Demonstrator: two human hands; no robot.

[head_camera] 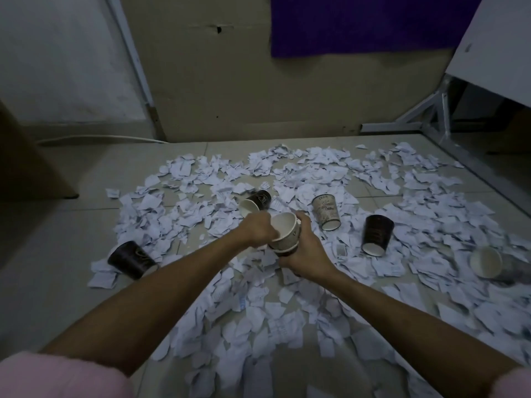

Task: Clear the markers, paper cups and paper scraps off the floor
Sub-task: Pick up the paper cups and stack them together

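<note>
Above the littered floor, my right hand grips a stack of nested paper cups from the right side. My left hand pinches the rim of the top cup. Several more cups lie among torn white paper scraps: a dark cup at the left, a dark cup just beyond my hands, a beige printed cup, a dark cup to the right, and a pale cup at the far right. No markers are visible.
A cardboard sheet leans against the back wall, with purple fabric hanging over it. A white table on a metal frame stands at the right. A brown box edge is at the left. Grey tiled floor surrounds the scraps.
</note>
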